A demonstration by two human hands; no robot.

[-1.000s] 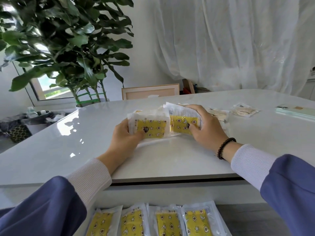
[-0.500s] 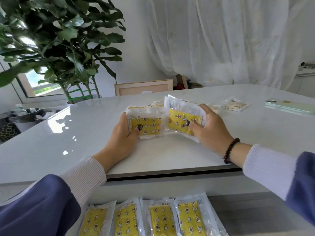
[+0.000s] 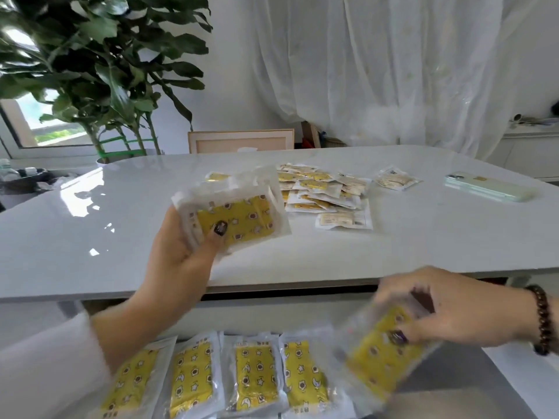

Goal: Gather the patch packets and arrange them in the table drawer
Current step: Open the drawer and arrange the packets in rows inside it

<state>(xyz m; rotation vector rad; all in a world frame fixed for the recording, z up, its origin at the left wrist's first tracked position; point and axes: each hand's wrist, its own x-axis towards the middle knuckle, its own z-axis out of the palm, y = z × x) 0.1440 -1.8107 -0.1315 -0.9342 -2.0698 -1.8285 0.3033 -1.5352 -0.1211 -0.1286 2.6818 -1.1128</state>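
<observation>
Four packets (image 3: 211, 373) lie in the drawer (image 3: 453, 385) below my hands; my right (image 3: 447, 309) pinches a fifth (image 3: 384, 355), my left (image 3: 178, 255) grips a stack (image 3: 239, 219).

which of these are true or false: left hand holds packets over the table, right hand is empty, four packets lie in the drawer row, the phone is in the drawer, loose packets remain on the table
1. The left hand holds packets over the table. True.
2. The right hand is empty. False: it holds a packet over the drawer.
3. Four packets lie in the drawer row. True.
4. The phone is in the drawer. False: it lies on the table.
5. A loose pile remains on the table. True.
</observation>
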